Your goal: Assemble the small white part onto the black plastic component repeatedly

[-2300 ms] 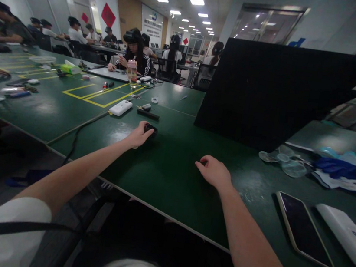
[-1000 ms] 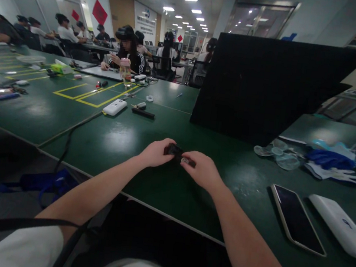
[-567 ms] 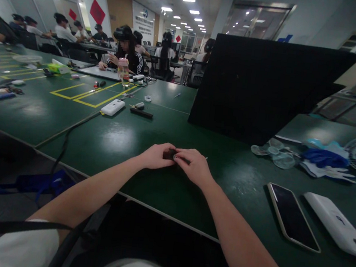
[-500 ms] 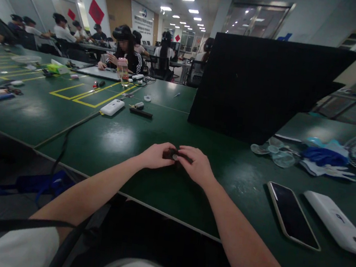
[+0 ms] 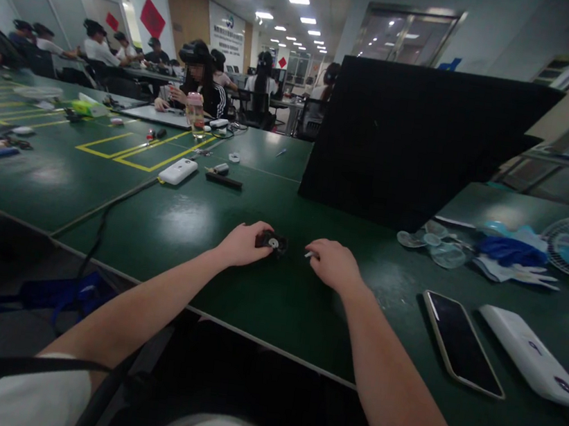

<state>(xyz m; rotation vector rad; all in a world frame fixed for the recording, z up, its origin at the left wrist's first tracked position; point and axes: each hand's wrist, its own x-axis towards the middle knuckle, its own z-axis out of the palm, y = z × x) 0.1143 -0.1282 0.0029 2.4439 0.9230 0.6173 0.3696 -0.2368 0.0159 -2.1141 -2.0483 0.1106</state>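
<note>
From where I stand, the left hand (image 5: 244, 245) has its fingers closed around the near end of a small black case (image 5: 280, 245) with a pale round disc (image 5: 273, 243) in its face. The case sits low at the middle of the green counter (image 5: 252, 299); whether it touches the top, I can't tell. The right hand (image 5: 336, 265), a gap away from it, has its fingers drawn narrow on a pale bit (image 5: 309, 254) (too small for me to name). Beyond the left hand lie a black bar (image 5: 224, 181) and a white pack (image 5: 178, 171). Behind the right hand stands a big black panel (image 5: 413, 146). Over on the right are clear fan blades (image 5: 436, 242), a blue-and-white heap of gloves (image 5: 514, 257), and a phone (image 5: 463, 343) beside a second, larger-looking white pack (image 5: 533, 354).
</note>
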